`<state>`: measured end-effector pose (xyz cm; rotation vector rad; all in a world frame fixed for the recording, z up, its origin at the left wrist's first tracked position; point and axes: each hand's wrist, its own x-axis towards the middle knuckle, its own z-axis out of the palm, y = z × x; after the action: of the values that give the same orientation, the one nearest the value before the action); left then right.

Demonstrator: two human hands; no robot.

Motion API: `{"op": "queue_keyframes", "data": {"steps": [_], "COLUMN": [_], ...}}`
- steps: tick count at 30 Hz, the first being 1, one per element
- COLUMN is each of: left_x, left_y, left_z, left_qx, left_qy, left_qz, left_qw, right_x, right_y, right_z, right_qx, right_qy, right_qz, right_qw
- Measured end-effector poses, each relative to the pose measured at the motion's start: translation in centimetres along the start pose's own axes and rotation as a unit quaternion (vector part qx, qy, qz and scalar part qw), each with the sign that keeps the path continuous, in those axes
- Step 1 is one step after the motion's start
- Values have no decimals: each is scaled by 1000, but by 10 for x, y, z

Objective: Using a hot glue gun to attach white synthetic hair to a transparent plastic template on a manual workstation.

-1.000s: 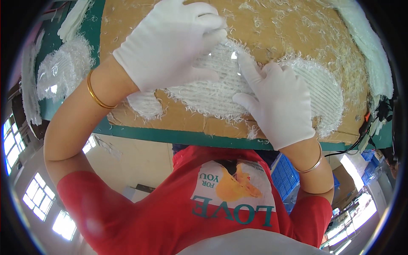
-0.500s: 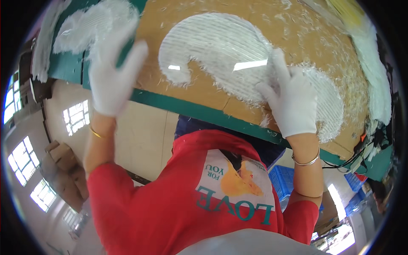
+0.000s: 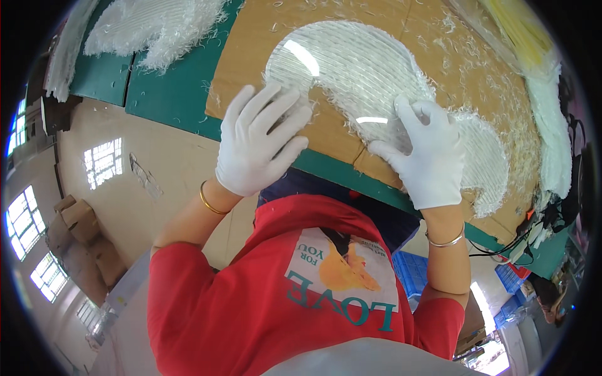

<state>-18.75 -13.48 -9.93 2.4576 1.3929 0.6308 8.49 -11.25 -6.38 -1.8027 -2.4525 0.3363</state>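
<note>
A white, curved piece of striped, fringed material (image 3: 351, 59) lies on brown cardboard. Bright reflections on it suggest a clear, glossy layer on top. My left hand (image 3: 257, 141), in a white glove, rests with spread fingers at the piece's lower left end, partly hiding it. On the right, my gloved right hand (image 3: 429, 150) touches the piece's lower right part, thumb and forefinger apart; its other fingers are partly bent. A second striped white piece (image 3: 483, 156) shows just right of that hand and is partly hidden by it. Neither hand grips anything.
Loose white fibres litter the cardboard (image 3: 495, 100), which lies on a green table (image 3: 169, 97). More fringed white material (image 3: 150, 28) is at the far left. A white bundle (image 3: 549, 138) and yellow strands (image 3: 517, 31) line the right edge, with dark cables (image 3: 517, 238) nearby.
My left hand has come right, from over the green table onto the curved piece's left end. The piece appears farther right in view. My right hand stays on its right part.
</note>
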Motion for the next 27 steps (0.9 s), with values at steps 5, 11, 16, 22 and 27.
{"op": "queue_keyframes", "data": {"steps": [5,11,16,22,27], "left_x": [-2,-2,1,15,12], "left_y": [1,-2,0,0,-7], "left_z": [2,3,-7,-11,-18], "left_qx": [108,105,39,62,63], "left_qy": [37,66,72,-34,-36], "left_qz": [30,-25,-17,-22,32], "left_qw": [993,992,996,997,997], "right_x": [3,1,2,9,37], "right_y": [-7,-1,-5,-20,-43], "right_z": [0,-2,-10,-20,10], "right_qx": [-24,-27,-17,-49,-34], "right_qy": [-4,-8,-29,39,54], "right_qz": [33,35,44,-30,-120], "right_qw": [999,999,998,998,991]}}
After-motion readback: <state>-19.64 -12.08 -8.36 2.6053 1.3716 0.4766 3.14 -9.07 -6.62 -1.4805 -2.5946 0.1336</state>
